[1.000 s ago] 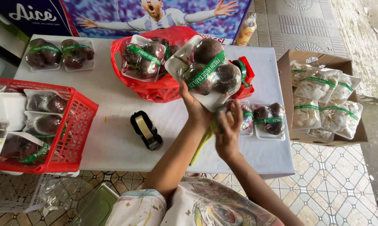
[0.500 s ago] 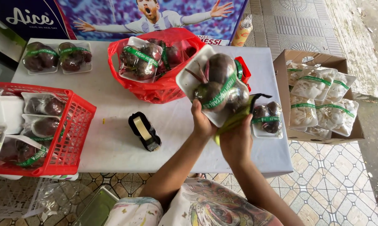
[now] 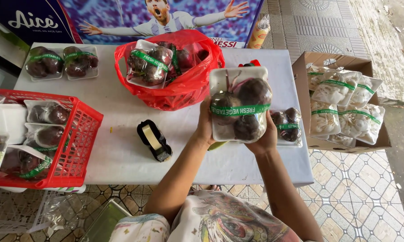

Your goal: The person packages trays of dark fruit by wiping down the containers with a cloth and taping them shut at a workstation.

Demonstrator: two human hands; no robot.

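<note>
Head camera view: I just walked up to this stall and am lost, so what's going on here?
A person holds a wrapped tray of beets with a green band above a white table, left hand on its left edge, right hand under its right side. A tape dispenser lies on the table. More beet trays sit in a red bag and a red basket, and a box on the right holds packs of pale produce.

My fingers hidden behind wrapped tray (image 3: 240, 105). Red basket (image 3: 79, 139) cut by left edge. Green thing under tray: can't tell.
</note>
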